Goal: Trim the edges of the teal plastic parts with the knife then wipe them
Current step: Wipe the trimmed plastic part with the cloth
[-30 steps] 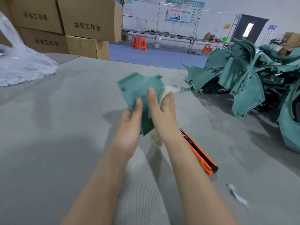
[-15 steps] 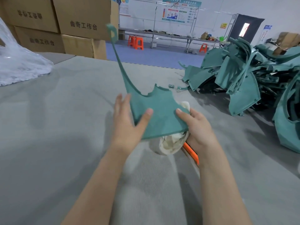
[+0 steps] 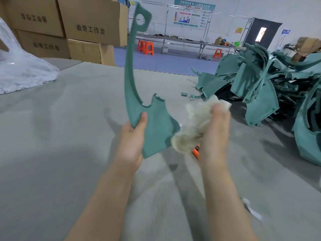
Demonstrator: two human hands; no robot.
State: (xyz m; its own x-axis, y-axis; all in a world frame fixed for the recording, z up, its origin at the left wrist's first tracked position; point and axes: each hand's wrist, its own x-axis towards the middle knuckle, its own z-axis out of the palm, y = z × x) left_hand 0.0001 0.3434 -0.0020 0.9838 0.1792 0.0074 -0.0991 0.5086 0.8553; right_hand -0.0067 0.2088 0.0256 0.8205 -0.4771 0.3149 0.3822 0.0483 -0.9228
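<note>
The right hand (image 3: 214, 129) has pulled its bunched cloth (image 3: 192, 126) off the teal part (image 3: 154, 126); the left hand (image 3: 132, 141) grips the part upright.

"曲奇工作台" on cardboard box (image 3: 93, 16), poster (image 3: 191, 15) text unreadable

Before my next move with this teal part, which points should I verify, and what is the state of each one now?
1. Left hand grips the teal part with the thumb on its face: ok.
2. Right hand holds the cloth: ok.
3. Cloth is touching the part's surface: cannot tell, the picture is blurred there.
4. Knife lies on the table, in neither hand: ok.
5. All edges of the part are trimmed clean: cannot tell.
</note>
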